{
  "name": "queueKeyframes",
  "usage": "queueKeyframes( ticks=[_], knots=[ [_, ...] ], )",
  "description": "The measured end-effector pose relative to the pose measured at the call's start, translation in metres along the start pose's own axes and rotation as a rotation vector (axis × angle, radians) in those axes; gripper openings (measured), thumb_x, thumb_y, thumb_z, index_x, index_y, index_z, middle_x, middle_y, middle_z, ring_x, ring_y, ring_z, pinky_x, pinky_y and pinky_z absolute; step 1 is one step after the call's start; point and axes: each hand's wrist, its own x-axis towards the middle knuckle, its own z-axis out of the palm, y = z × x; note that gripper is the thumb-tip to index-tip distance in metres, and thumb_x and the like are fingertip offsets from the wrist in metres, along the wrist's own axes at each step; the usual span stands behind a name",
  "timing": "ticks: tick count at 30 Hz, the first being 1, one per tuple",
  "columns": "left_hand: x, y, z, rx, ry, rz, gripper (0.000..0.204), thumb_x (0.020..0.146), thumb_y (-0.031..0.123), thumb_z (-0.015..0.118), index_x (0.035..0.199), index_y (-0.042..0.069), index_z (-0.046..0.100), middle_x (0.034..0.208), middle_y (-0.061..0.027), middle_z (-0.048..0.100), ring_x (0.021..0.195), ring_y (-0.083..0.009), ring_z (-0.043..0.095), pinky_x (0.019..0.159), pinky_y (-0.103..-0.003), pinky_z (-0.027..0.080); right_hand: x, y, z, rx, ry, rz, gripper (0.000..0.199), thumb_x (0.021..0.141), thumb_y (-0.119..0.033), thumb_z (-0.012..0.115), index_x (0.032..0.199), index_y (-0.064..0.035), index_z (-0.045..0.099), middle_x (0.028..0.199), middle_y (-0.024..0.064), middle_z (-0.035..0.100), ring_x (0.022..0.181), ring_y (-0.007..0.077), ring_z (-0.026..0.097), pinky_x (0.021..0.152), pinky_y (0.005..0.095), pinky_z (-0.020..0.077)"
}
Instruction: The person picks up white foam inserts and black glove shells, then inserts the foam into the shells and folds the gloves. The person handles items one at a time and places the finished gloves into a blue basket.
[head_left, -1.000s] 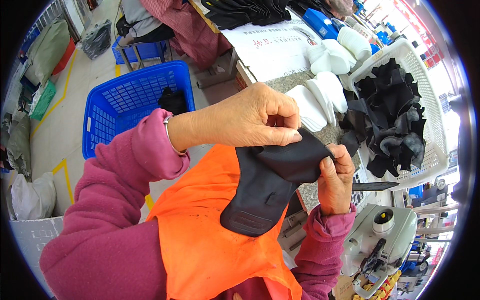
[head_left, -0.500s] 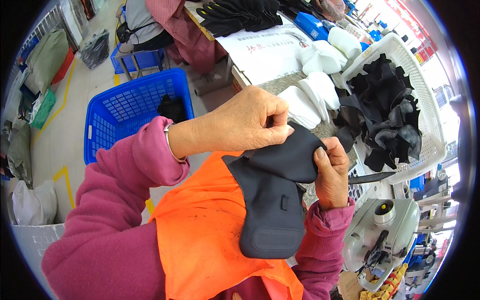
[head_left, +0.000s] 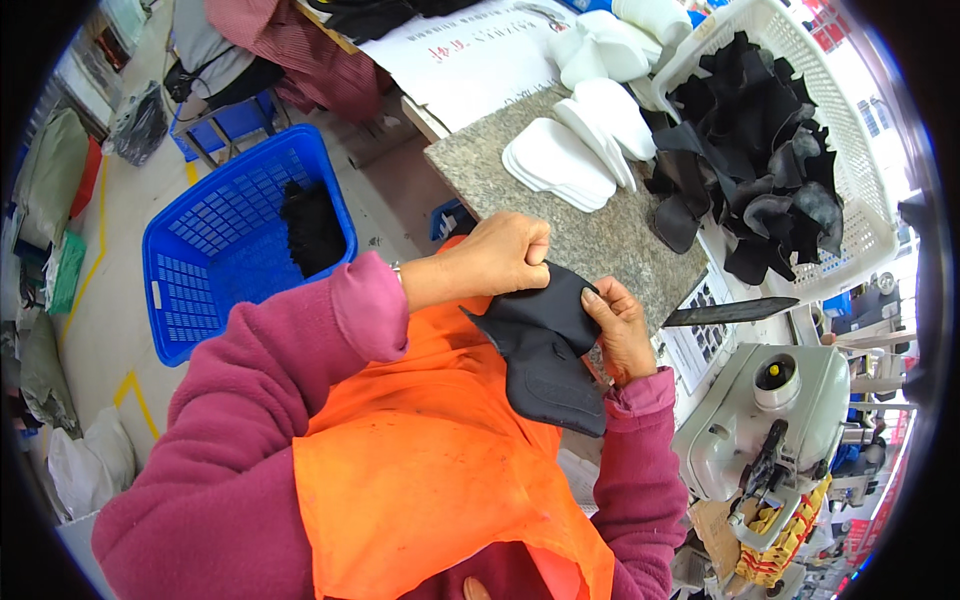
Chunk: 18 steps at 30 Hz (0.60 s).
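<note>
A black, smooth fabric piece (head_left: 550,375) with a rounded, padded lower end hangs between my hands in front of the orange apron (head_left: 420,460). At its upper edge my left hand (head_left: 495,255) is closed in a pinch on the cloth. My right hand (head_left: 622,328) grips the right edge, its thumb lying on top. The fold between the hands bulges upward, and its underside is hidden. Just beyond my hands, a stack of white rounded pads (head_left: 562,165) lies on the speckled stone worktop (head_left: 480,160).
On the right, a white basket (head_left: 868,215) is heaped with black pieces (head_left: 755,160). A grey-green sewing machine (head_left: 735,430) stands below it, near a dark flat blade-like strip (head_left: 735,312). To the left, a blue crate (head_left: 215,250) on the floor holds some black material.
The view has shifted, bringing more of the stone worktop into sight. Both hands keep their hold, and the black piece now hangs more folded, its lower end higher.
</note>
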Motion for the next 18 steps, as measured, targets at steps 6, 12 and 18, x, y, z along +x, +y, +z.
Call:
queueKeyframes(
  ticks=[6, 12, 18],
  knots=[
    [0.050, -0.026, 0.030, -0.022, -0.113, 0.080, 0.019, 0.072, 0.010, 0.063, 0.088, 0.006, 0.054, 0.066, -0.0054, 0.054, 0.063, -0.0209, 0.054, 0.070, -0.034, 0.043, 0.023, 0.002, -0.035, -0.310, 0.142, 0.074, 0.014, 0.093, -0.012, 0.061, 0.081, -0.0056, 0.058, 0.067, -0.0078, 0.053, 0.058, 0.0008, 0.045, 0.053, 0.0178, 0.0358],
    [0.066, -0.040, 0.039, 0.145, -0.161, 0.359, 0.010, 0.076, 0.007, 0.060, 0.084, 0.013, 0.057, 0.067, -0.0006, 0.053, 0.070, -0.0216, 0.053, 0.075, -0.036, 0.036, 0.031, -0.002, -0.048, -0.736, 0.217, 0.041, 0.019, 0.087, -0.012, 0.064, 0.073, -0.0014, 0.056, 0.053, 0.0035, 0.045, 0.051, 0.0098, 0.038, 0.048, 0.0297, 0.0328],
    [0.071, -0.042, 0.035, 0.262, -0.244, 0.485, 0.021, 0.075, 0.006, 0.062, 0.092, 0.019, 0.062, 0.070, 0.0012, 0.050, 0.073, -0.0198, 0.050, 0.069, -0.036, 0.031, 0.031, -0.013, -0.043, -0.852, 0.185, 0.077, 0.020, 0.090, -0.008, 0.062, 0.073, -0.0012, 0.054, 0.059, -0.0075, 0.039, 0.056, 0.0019, 0.032, 0.048, 0.0231, 0.0261]
  ],
)
